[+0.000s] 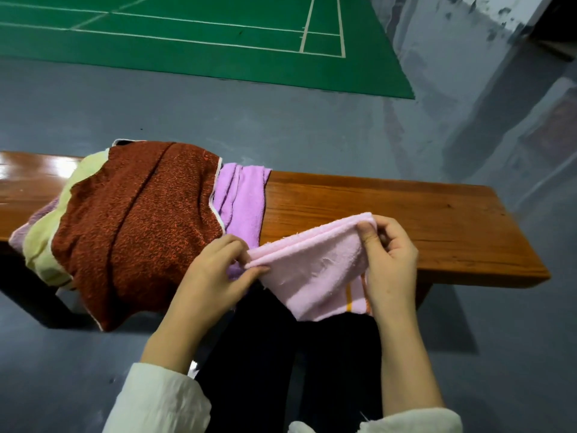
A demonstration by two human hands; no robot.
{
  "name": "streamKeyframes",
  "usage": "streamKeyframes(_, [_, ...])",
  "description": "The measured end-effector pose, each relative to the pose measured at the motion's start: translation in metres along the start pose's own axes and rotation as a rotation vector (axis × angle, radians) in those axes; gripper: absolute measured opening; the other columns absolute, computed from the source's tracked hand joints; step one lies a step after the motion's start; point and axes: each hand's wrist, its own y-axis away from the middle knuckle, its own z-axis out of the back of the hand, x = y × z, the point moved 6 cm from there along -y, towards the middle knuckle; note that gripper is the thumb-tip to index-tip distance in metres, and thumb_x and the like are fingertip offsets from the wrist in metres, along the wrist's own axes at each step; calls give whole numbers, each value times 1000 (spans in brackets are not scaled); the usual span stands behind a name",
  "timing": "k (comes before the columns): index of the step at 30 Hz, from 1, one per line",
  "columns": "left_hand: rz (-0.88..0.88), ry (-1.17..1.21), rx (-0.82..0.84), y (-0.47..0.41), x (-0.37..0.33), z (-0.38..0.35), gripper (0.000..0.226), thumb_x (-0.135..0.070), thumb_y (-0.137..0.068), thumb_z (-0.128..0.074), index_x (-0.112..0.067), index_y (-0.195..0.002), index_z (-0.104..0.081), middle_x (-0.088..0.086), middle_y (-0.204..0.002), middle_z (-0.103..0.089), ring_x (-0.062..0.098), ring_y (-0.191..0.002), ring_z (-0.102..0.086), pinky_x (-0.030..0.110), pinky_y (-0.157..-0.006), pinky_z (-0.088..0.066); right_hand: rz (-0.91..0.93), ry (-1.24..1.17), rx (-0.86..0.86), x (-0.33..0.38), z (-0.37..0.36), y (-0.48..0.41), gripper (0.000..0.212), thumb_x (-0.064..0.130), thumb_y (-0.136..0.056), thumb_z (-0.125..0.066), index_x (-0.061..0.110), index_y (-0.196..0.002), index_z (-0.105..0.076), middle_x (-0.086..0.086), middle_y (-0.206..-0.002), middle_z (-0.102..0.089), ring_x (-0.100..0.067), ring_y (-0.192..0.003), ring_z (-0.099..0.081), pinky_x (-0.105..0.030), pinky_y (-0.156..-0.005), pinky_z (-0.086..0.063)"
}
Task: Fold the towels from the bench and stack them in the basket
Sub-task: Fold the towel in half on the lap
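Cream sleeves (162, 401) and dark trousers (256, 354) fill the near edge. Just beyond them the left hand (215, 276) and the right hand (393, 260) hold a pink towel (315, 273) in the air over the near edge of the wooden worktop (390, 214). Each hand pinches one end of the doubled top edge between thumb and curled fingers, and the rest of the towel hangs toward the knees, an orange stripe showing at its lower right. The towel looks folded once at most, so the task seems to be at an early stage. To the left a heap waits unfolded: a red-brown towel (137, 226) draped over the near edge, a pale yellow-green towel (43, 242) under it at the far left, and a lilac towel (242, 198) peeking out on the right side of the heap, just beside the left hand. No basket is in view, so nothing can be said of what is stacked. The right half of the worktop lies bare up to its end, giving room to lay the pink towel flat, while the heap hems in the left. Grey floor (93, 104) and a green court mat (187, 35) lie beyond the far edge.
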Motion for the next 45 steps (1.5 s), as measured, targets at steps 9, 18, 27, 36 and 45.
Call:
streamKeyframes(9, [3,16,-80,-40,-23,26,17,-5,-77,-68,-16,-88,-62,-3,-74,-54,9,-68,-49,8,-65,-36,115,53,-20,24,-3,-16,7,13,-94,-56,14,-91,-62,12,-78,-59,5,-72,-50,-10,-69,-40])
streamKeyframes(18, [103,652,-289,-104,-85,54,4,-20,-85,-48,-22,-85,-51,-17,-75,-51,-1,-69,-44,12,-62,-37,316,22,-224,104,8,-45,16,21,-99,-49,26,-84,-51,11,-83,-53,7,-75,-49,-9,-71,-38])
streamKeyframes(27, [132,601,-299,-125,-108,99,15,-18,-91,-62,-8,-81,-67,4,-76,-64,13,-70,-51,32,-66,-43,323,-52,-196,156,8,-55,24,22,-100,-48,25,-76,-50,9,-70,-49,6,-57,-43,-9,-54,-36])
streamKeyframes(36, [12,533,-358,-169,-111,127,20,-14,-96,-55,-26,-84,-65,-13,-79,-62,0,-76,-51,22,-71,-41,290,-67,-146,180,-17,-99,14,22,-98,-50,13,-91,-58,10,-76,-55,5,-66,-47,-9,-61,-38])
streamKeyframes(45, [-57,352,-290,-105,-85,85,14,-17,-97,-50,-26,-93,-60,-23,-84,-62,-7,-80,-52,12,-70,-39,228,-49,-164,105,0,-55,16,23,-100,-46,15,-90,-57,9,-80,-56,10,-68,-49,-10,-65,-40])
